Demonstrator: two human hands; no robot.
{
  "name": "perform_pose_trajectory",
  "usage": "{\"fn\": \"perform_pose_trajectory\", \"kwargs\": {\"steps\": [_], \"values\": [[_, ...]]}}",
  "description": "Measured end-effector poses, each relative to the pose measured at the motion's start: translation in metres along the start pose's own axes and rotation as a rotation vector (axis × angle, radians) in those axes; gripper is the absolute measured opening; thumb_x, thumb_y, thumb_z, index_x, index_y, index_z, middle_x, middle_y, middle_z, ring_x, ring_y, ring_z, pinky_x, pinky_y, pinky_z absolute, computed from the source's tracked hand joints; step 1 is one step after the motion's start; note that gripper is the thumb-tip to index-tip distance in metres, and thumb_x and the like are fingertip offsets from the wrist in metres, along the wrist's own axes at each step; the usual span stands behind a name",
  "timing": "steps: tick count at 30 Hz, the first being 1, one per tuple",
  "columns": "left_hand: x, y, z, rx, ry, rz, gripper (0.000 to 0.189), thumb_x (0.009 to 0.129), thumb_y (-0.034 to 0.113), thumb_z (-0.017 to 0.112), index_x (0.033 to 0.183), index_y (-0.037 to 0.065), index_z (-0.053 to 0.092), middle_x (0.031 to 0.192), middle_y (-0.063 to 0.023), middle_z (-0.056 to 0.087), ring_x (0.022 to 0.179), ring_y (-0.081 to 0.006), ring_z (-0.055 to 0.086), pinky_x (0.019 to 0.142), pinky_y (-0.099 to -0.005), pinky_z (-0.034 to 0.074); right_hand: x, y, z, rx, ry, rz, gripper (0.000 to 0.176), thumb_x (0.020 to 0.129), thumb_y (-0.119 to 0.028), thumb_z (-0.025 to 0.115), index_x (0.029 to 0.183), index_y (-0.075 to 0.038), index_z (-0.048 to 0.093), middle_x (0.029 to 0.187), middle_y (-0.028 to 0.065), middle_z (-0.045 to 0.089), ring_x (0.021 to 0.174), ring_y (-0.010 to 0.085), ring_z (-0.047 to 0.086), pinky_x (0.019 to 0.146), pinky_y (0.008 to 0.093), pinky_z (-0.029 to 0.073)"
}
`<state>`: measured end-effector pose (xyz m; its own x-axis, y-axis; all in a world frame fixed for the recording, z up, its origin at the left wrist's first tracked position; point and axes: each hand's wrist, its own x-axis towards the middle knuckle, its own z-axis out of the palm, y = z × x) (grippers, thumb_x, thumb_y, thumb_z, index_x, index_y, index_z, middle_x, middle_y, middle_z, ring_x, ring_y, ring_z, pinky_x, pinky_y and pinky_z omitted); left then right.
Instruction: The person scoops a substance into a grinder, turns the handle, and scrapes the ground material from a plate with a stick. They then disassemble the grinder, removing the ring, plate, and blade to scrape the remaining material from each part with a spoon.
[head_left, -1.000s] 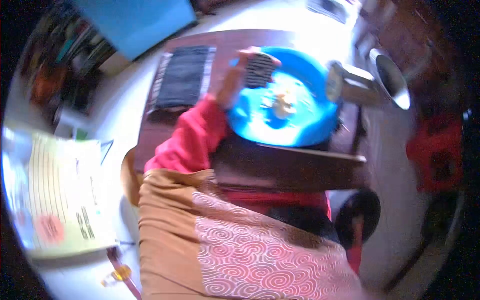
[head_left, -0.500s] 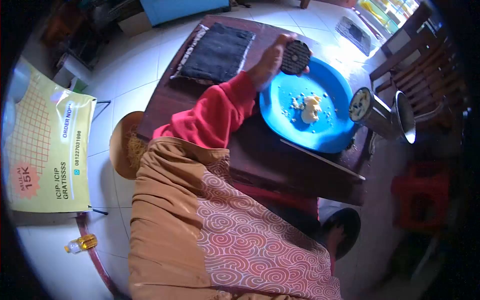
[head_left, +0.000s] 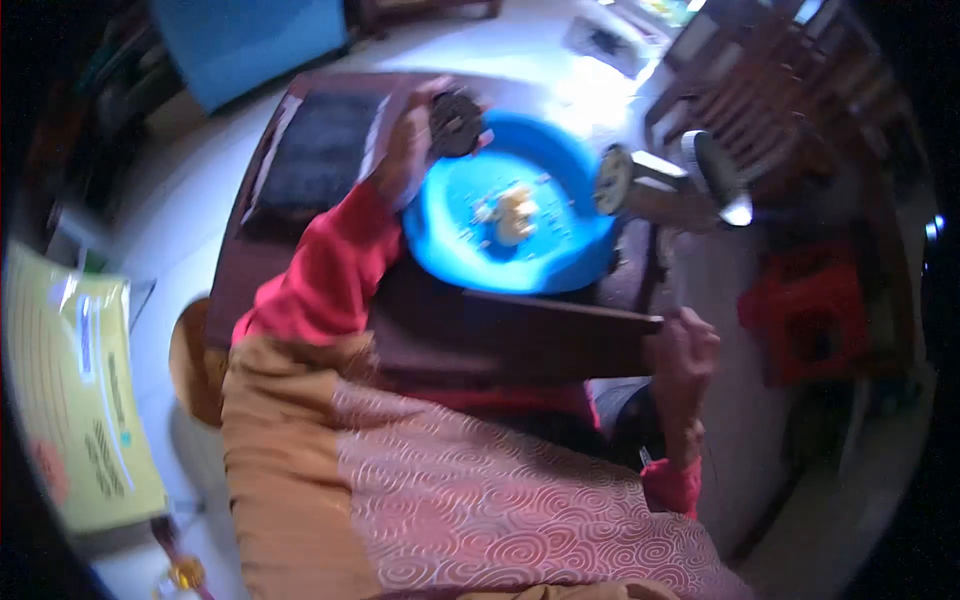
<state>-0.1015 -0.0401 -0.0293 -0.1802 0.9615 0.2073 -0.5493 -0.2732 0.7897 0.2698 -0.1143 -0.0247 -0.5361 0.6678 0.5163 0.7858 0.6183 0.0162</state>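
We see a dark table filling the middle. A yellow banner stands off to its left and a red stool to its right. On the table lies a blue tray. A dark mat is just beside it on the left, and a metal press lies on its side just beside the right rim. The left hand, in a red sleeve, is closed around a dark round disc, held over the tray's far left rim. The right hand is curled at the table's near right corner; we cannot tell whether it grips the edge. A small dough lump sits mid-tray with crumbs around it.
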Motion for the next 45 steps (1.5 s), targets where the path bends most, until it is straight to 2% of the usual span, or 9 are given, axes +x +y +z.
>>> {"fn": "perform_pose_trajectory", "kwargs": {"steps": [2, 3, 7, 15, 23, 28, 31, 35, 45], "values": [[-0.01, 0.003, 0.015, 0.002, 0.101, 0.14, 0.042, 0.091, 0.041, 0.04, 0.104, 0.003, 0.053, 0.101, -0.0117, 0.06, 0.086, -0.0183, 0.061, 0.073, -0.0326, 0.05, 0.003, 0.0, 0.018, 0.026, 0.0, -0.076, 0.022, 0.068, -0.007, 0.064, 0.089, -0.008, 0.061, 0.1, 0.01, 0.058, 0.097, 0.029, 0.052, 0.084, 0.0406, 0.038], [0.001, 0.005, 0.01, -0.041, 0.092, -0.029, 0.041, 0.091, 0.041, 0.04, 0.102, 0.004, 0.053, 0.098, -0.0102, 0.06, 0.084, -0.0182, 0.06, 0.072, -0.0331, 0.05, 0.001, 0.009, 0.028, 0.102, -0.045, -0.118, 0.023, 0.067, -0.005, 0.064, 0.09, -0.007, 0.061, 0.1, 0.0105, 0.058, 0.096, 0.0306, 0.052, 0.084, 0.0414, 0.039], [-0.001, 0.008, 0.007, 0.151, -0.059, 0.015, 0.049, 0.092, 0.046, 0.032, 0.097, 0.003, 0.056, 0.081, -0.0056, 0.061, 0.068, -0.0169, 0.06, 0.061, -0.03, 0.049, 0.009, 0.003, 0.044, 0.353, 0.028, -0.014, 0.029, 0.063, 0.0, 0.062, 0.091, -0.005, 0.062, 0.099, 0.0167, 0.057, 0.098, 0.0342, 0.053, 0.085, 0.0424, 0.042], [-0.006, 0.008, 0.008, 0.261, -0.055, 0.034, 0.053, 0.092, 0.047, 0.028, 0.094, 0.003, 0.057, 0.07, -0.0075, 0.062, 0.064, -0.0152, 0.061, 0.06, -0.027, 0.05, 0.011, -0.005, 0.048, 0.45, 0.1, 0.025, 0.021, 0.071, -0.001, 0.06, 0.091, -0.005, 0.061, 0.097, 0.0151, 0.053, 0.093, 0.034, 0.052, 0.081, 0.0425, 0.041], [0.001, -0.002, -0.019, 0.267, -0.186, 0.072, 0.053, 0.091, 0.05, 0.03, 0.106, 0.004, 0.05, 0.087, -0.0088, 0.06, 0.07, -0.018, 0.06, 0.061, -0.0293, 0.05, 0.009, -0.008, 0.047, 0.39, 0.057, 0.036, 0.019, 0.078, -0.012, 0.058, 0.096, -0.009, 0.063, 0.105, 0.0147, 0.052, 0.096, 0.0341, 0.05, 0.086, 0.0444, 0.039], [-0.002, -0.013, -0.031, 0.349, -0.278, 0.28, 0.058, 0.089, 0.053, 0.035, 0.126, 0.009, 0.032, 0.106, -0.0128, 0.052, 0.08, -0.021, 0.059, 0.063, -0.0315, 0.051, 0.013, -0.01, 0.039, 0.38, 0.065, 0.008, 0.018, 0.079, -0.013, 0.058, 0.096, -0.009, 0.063, 0.1, 0.014, 0.051, 0.094, 0.0326, 0.05, 0.082, 0.0444, 0.039], [-0.012, -0.009, -0.003, 0.333, -0.242, 0.43, 0.056, 0.089, 0.054, 0.034, 0.121, 0.008, 0.037, 0.102, -0.0116, 0.054, 0.077, -0.0199, 0.059, 0.062, -0.0311, 0.051, 0.01, -0.008, 0.045, 0.435, 0.058, 0.002, 0.02, 0.078, -0.012, 0.058, 0.098, -0.009, 0.062, 0.098, 0.0136, 0.051, 0.093, 0.0315, 0.051, 0.082, 0.0439, 0.038], [0.006, -0.016, -0.035, 0.248, -0.082, 0.075, 0.049, 0.091, 0.051, 0.03, 0.107, 0.008, 0.047, 0.09, -0.008, 0.058, 0.068, -0.0182, 0.061, 0.058, -0.0315, 0.051, 0.01, -0.01, 0.045, 0.361, 0.101, 0.001, 0.018, 0.077, -0.014, 0.062, 0.095, -0.011, 0.064, 0.099, 0.0116, 0.055, 0.092, 0.0287, 0.054, 0.087, 0.043, 0.035], [-0.005, -0.008, -0.012, 0.229, -0.112, 0.137, 0.05, 0.092, 0.05, 0.029, 0.113, 0.006, 0.041, 0.094, -0.0108, 0.057, 0.07, -0.0205, 0.06, 0.059, -0.0313, 0.052, 0.005, -0.011, 0.053, 0.343, 0.095, 0.043, 0.019, 0.078, -0.015, 0.062, 0.097, -0.012, 0.064, 0.1, 0.0106, 0.056, 0.095, 0.0276, 0.055, 0.092, 0.0462, 0.032]]}}
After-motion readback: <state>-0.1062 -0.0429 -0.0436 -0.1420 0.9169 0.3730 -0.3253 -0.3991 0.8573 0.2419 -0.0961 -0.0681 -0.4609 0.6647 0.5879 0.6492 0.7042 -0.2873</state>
